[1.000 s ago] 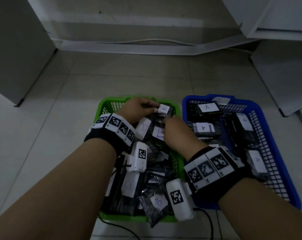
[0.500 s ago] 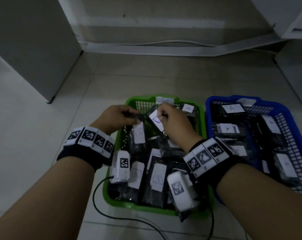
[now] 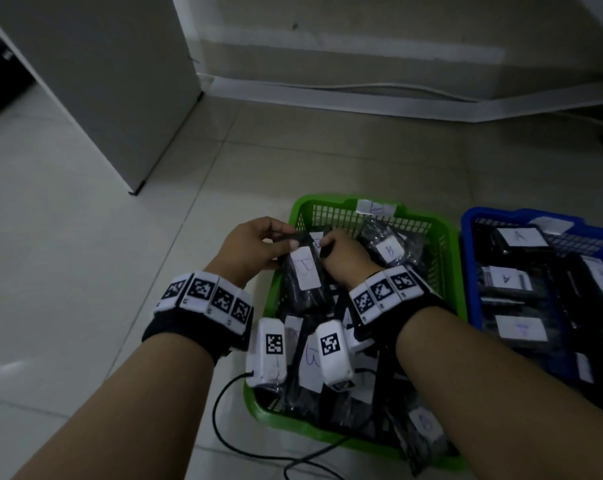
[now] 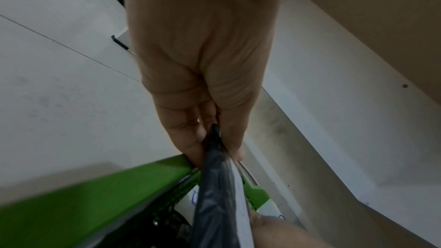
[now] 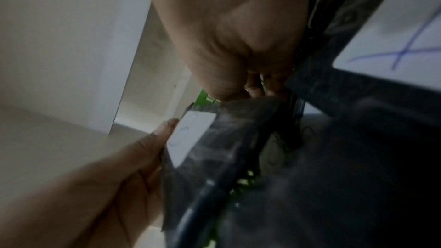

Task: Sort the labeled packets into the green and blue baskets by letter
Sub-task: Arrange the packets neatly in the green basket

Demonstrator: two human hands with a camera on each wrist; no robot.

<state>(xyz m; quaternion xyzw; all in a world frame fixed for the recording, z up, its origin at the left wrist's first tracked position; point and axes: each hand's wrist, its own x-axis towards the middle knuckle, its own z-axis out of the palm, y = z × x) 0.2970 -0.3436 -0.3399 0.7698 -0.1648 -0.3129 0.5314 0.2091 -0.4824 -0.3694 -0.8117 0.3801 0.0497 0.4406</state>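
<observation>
The green basket [image 3: 445, 237] is full of black packets with white B labels. To its right, the blue basket [image 3: 466, 244] holds packets labelled A [image 3: 520, 235]. Both hands meet over the green basket's far-left corner. My left hand [image 3: 282, 239] pinches the top edge of a black B packet [image 3: 305, 271], and the left wrist view shows the same packet [image 4: 214, 186] between thumb and fingers. My right hand [image 3: 324, 245] grips that packet's top right corner. The right wrist view shows its fingers [image 5: 257, 86] curled on the black plastic [image 5: 238, 129]. Whether a second packet lies behind it I cannot tell.
A white cabinet [image 3: 102, 81] stands on the tiled floor to the far left. A white cable [image 3: 362, 86] runs along the back wall. A black cable [image 3: 223, 427] loops on the floor by the green basket's near corner. Bare tiles lie left of the baskets.
Both hands have shifted toward the green basket's left rim and come together on one B packet. The head view has swung left, pushing the blue basket to the right edge.
</observation>
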